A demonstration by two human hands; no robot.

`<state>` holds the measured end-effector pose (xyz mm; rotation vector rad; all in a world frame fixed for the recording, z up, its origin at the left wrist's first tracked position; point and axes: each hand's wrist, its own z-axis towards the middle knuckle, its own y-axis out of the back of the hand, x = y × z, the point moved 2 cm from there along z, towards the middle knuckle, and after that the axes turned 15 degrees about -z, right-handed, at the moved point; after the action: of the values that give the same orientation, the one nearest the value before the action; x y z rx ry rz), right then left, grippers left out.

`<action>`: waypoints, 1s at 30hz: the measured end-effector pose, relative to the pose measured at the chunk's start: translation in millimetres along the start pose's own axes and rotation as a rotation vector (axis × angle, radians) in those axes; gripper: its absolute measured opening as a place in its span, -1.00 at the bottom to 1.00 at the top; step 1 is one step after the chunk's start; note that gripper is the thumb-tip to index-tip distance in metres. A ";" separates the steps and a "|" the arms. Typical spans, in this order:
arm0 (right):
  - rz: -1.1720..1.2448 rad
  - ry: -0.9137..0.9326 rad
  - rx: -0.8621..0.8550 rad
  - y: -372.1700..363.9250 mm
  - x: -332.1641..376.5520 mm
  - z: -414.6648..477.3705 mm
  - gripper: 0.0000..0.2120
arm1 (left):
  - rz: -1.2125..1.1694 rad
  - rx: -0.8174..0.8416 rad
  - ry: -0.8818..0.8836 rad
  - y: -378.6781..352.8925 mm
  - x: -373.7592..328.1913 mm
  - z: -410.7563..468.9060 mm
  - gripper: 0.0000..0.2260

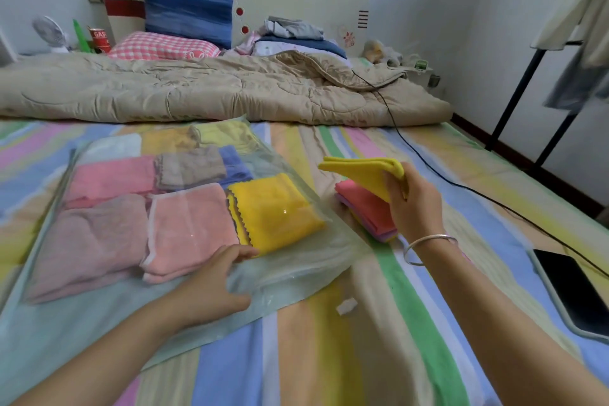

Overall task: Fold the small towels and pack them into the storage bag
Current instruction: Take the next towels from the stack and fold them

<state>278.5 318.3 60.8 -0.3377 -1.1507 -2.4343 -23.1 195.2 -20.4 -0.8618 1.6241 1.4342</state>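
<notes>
A clear plastic storage bag [296, 273] lies flat on the striped bed, left of centre. Inside it lie several folded towels, among them a yellow one [276, 211], a salmon one [191, 227] and a pink one [112, 178]. My left hand [214, 287] grips the bag's open edge near the yellow towel. My right hand [412, 204] holds a folded yellow towel [365, 171] in the air, right of the bag. Under it a small stack of folded towels [365, 208], coral on top, sits on the sheet.
A beige quilt [197, 89] lies across the bed behind the bag, with pillows and clothes at the headboard. A black cable [461, 184] runs across the right side. A dark tablet [573, 290] lies at the right edge. A small white scrap [346, 306] lies near the bag.
</notes>
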 end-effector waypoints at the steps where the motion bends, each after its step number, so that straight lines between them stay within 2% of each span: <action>1: 0.081 -0.011 -0.011 10.9 11.8 -0.8 -0.88 | 0.010 -0.095 -0.010 2.2 0.8 -1.5 -0.51; 3: 0.283 -0.056 -0.029 33.1 34.6 -5.2 -0.84 | 0.050 -0.315 -0.003 8.8 -2.7 -4.6 -0.74; 5: 0.551 -0.187 0.033 51.2 54.9 -14.3 -0.77 | 0.112 -0.432 0.039 16.3 -9.5 -6.1 -0.85; 8: 1.001 -0.433 0.285 61.7 74.6 -35.3 -0.81 | 0.104 -0.406 0.083 23.2 -20.2 -8.5 -0.82; 9: 1.071 -0.471 0.348 62.0 78.5 -42.6 -0.81 | 0.083 -0.393 0.085 23.6 -23.5 -9.7 -0.81; 12: 1.098 -0.500 0.394 62.7 84.5 -62.1 -0.79 | 0.033 -0.393 0.048 23.9 -31.8 -11.0 -0.81; 15: 1.149 -0.427 0.433 70.2 89.3 -72.7 -0.79 | -0.002 -0.371 0.026 25.4 -42.3 -13.6 -0.81; 17: 1.188 -0.381 0.544 72.7 91.9 -78.2 -0.79 | -0.050 -0.351 0.003 26.1 -50.6 -16.7 -0.74; 19: 1.222 -0.326 0.724 72.5 99.0 -84.1 -0.78 | -0.097 -0.353 0.014 27.6 -56.5 -20.0 -0.70; 22: 1.167 -0.323 1.023 52.6 102.5 -101.0 -0.72 | -0.170 -0.307 0.025 32.5 -60.9 -18.9 -0.82; 24: 0.993 -0.315 1.133 28.9 100.3 -112.7 -0.77 | -0.216 -0.279 0.044 35.6 -62.9 -19.2 -0.83; 26: 0.717 -0.238 1.099 3.1 99.1 -117.7 -0.81 | -0.221 -0.273 0.064 37.6 -62.6 -18.0 -0.86; 30: 0.085 -0.011 0.901 -34.1 103.2 -112.2 -0.82 | -0.138 -0.256 0.025 39.7 -62.1 -19.1 -0.95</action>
<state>167.4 222.3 7.6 -0.1043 -2.0142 -1.6071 -31.9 180.8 53.9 -1.1184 1.3885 1.5584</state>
